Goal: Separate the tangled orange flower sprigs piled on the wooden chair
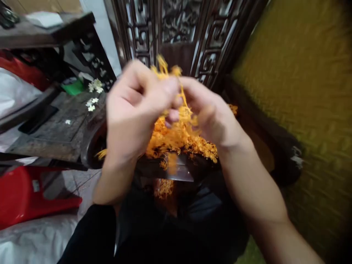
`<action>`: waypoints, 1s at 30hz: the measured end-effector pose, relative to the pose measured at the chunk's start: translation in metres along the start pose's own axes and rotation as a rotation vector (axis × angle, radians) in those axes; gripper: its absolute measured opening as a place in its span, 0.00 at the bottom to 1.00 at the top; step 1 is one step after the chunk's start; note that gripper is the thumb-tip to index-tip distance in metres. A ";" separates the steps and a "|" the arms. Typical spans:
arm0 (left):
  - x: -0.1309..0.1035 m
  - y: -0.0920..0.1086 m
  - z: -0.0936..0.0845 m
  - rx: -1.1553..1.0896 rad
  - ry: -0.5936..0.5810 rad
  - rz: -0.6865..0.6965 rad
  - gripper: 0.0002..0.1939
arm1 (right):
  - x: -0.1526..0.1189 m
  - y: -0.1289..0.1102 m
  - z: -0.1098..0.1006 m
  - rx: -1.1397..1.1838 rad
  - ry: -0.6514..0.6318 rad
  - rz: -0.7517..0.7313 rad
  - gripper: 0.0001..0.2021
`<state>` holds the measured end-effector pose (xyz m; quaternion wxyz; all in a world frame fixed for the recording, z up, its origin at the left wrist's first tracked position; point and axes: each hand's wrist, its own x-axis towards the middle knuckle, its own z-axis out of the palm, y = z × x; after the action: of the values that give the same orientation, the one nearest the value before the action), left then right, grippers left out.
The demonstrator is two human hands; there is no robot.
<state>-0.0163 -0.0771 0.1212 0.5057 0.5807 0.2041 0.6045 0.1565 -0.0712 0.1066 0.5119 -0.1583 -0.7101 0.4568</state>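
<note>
My left hand (134,106) is closed in front of my chest, thumb pressed against the fingers, on a yellow-orange artificial flower sprig (162,66) whose stringy ends poke out above the fingertips. Close against it, my right hand (213,110) has its fingers curled around the lower part of the same cluster; motion blurs these fingers. Beneath both hands lies a heap of orange flower sprigs (203,148) on a dark, shiny wooden surface. A few pieces hang or lie near its front edge, and another bunch (165,187) shows below that edge.
Carved dark wooden panels (180,47) rise just ahead. On the left, a wooden stand (55,128) holds white flowers (95,86) and a green roll (73,86). A red plastic stool (24,198) stands at lower left. A yellow-olive textured surface (308,91) fills the right.
</note>
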 end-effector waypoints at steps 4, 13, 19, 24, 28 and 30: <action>0.009 0.004 -0.014 0.137 -0.023 0.147 0.12 | -0.004 -0.014 -0.004 -0.222 0.139 0.159 0.15; 0.011 0.001 -0.038 0.614 -0.136 0.114 0.14 | -0.005 -0.025 -0.014 -0.700 0.093 0.137 0.08; 0.009 0.006 -0.034 0.632 -0.224 0.054 0.19 | -0.002 -0.019 -0.008 -0.768 0.111 0.023 0.07; 0.010 0.006 -0.028 0.774 -0.279 0.089 0.27 | -0.004 -0.016 -0.008 -0.838 0.108 -0.028 0.05; 0.018 -0.003 -0.031 0.877 -0.266 0.176 0.20 | -0.006 -0.018 -0.009 -0.862 0.053 -0.021 0.05; 0.021 -0.006 -0.036 0.876 -0.323 0.216 0.14 | -0.005 -0.021 -0.009 -0.847 0.057 0.012 0.06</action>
<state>-0.0427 -0.0443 0.1181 0.1730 0.8435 0.2972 0.4126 0.1722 -0.0816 0.1210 0.4183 -0.3715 -0.8197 0.1229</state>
